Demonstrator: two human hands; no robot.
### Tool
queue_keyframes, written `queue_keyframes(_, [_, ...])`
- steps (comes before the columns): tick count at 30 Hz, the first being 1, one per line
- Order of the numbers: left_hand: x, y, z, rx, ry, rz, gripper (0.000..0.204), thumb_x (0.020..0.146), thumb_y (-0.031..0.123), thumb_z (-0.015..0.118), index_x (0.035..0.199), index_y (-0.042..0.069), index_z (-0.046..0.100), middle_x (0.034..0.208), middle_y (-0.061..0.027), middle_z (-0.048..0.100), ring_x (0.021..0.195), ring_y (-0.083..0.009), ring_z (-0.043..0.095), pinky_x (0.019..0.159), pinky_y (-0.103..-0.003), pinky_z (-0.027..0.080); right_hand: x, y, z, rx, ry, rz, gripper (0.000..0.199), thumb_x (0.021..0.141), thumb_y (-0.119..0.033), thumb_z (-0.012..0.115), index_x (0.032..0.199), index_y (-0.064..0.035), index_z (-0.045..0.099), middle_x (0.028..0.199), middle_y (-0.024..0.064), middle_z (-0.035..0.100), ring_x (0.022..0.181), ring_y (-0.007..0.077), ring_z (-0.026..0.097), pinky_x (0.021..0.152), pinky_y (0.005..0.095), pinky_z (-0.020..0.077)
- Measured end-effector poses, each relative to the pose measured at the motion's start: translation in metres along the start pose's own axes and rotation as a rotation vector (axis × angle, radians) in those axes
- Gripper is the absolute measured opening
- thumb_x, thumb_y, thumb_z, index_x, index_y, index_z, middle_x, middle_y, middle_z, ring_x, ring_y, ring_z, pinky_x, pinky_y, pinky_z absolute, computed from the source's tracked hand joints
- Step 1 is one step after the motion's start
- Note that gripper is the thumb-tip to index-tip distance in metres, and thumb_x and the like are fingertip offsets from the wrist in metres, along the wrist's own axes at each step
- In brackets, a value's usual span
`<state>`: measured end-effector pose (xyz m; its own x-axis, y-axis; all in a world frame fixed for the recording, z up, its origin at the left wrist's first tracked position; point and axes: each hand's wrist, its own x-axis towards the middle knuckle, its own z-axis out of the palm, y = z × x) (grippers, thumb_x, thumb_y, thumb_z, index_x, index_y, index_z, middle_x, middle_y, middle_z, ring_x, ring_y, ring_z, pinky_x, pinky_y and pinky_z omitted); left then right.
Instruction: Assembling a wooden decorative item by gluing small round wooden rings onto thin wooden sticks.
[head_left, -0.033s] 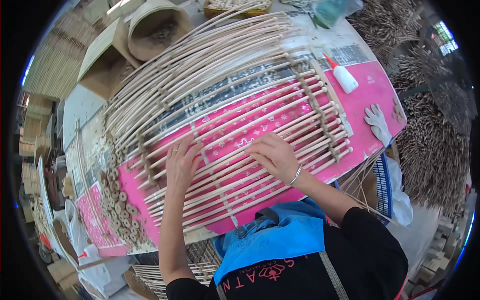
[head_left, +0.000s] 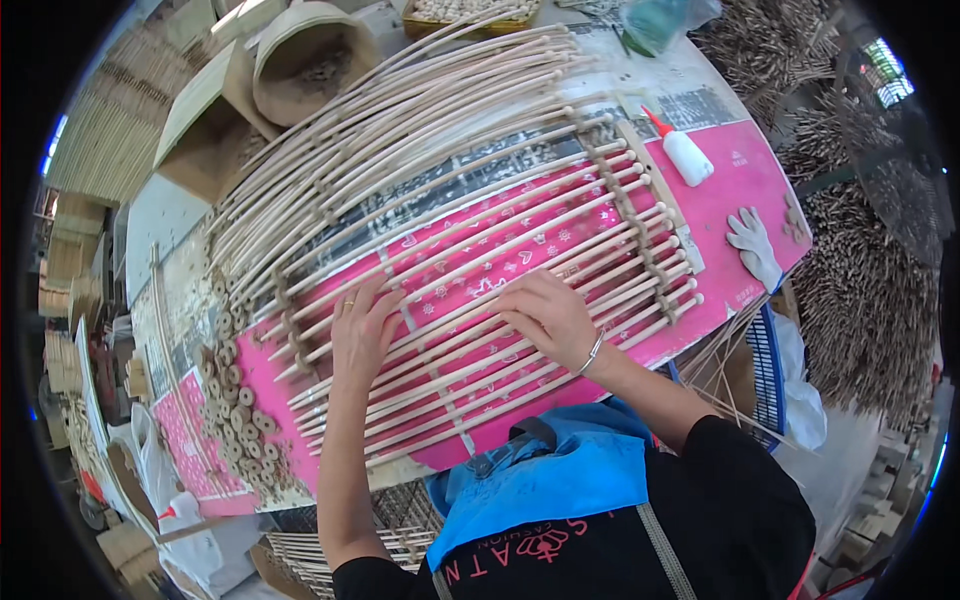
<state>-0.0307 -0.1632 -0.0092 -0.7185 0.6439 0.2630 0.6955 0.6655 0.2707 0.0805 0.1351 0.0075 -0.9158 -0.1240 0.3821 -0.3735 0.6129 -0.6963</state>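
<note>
Long pale wooden rods [head_left: 470, 270] with round knobs at their right ends lie side by side across a pink patterned sheet [head_left: 740, 180]. My left hand [head_left: 362, 325] is bent over the rods' left half, thumb and fingers closed on a rod. Near the middle my right hand [head_left: 545, 315], a bracelet at its wrist, has its fingers curled and pinched on a rod. The fingers partly hide what they grip. A brown notched strip [head_left: 632, 212] runs across the knobbed ends, and another such strip [head_left: 288, 325] crosses the left ends.
Wooden rings [head_left: 245, 415] are heaped at the table's left. A white glue bottle [head_left: 687, 158] with red tip and a glove [head_left: 752, 245] lie at the right. Brown tubs [head_left: 315, 65] and a tray of small balls [head_left: 470, 12] stand at the back. A blue basket [head_left: 763, 365] is beside the right edge.
</note>
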Motion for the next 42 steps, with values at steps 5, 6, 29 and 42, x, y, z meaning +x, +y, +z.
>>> queue_keyframes(5, [0.018,0.002,0.013,-0.121,0.034,0.001,0.029,0.082,0.012,0.078,0.111,0.013,0.077,0.122,-0.0079,0.065,0.114,-0.0314,0.062,0.094,-0.046,0.047,-0.014,0.004,-0.01,0.001,0.067,0.02,0.015,0.09,-0.007,0.073,0.104,-0.0046,0.076,0.1,0.0096,0.072,0.096,0.0279,0.068,0.082,0.0379,0.055])
queue_keyframes(6, [0.023,0.002,0.015,-0.151,0.036,0.003,0.028,0.082,0.013,0.078,0.11,0.013,0.077,0.122,-0.0076,0.065,0.114,-0.0311,0.062,0.094,-0.046,0.047,-0.014,0.006,-0.012,-0.006,0.071,0.017,0.015,0.09,-0.007,0.073,0.104,-0.0046,0.076,0.1,0.0096,0.072,0.096,0.0279,0.068,0.082,0.0379,0.055])
queue_keyframes(29, [-0.432,0.159,-0.099,0.019,1.312,-1.431,0.027,0.099,0.009,0.07,0.124,0.001,0.074,0.118,-0.0054,0.061,0.1,-0.0129,0.059,0.087,-0.026,0.046,0.021,-0.053,0.041,0.199,-0.339,-0.16,0.01,0.096,0.002,0.064,0.103,0.0017,0.072,0.1,0.0128,0.07,0.096,0.0235,0.067,0.086,0.0342,0.0507])
queue_keyframes(42, [-0.665,0.13,0.049,0.441,1.256,-2.223,0.031,0.094,0.022,0.075,0.115,-0.001,0.073,0.115,-0.016,0.063,0.102,-0.0313,0.064,0.092,-0.042,0.051,0.021,-0.057,0.05,0.051,-0.478,-0.175,0.013,0.098,0.001,0.061,0.107,0.0015,0.071,0.102,0.011,0.069,0.097,0.0223,0.066,0.088,0.0345,0.0507])
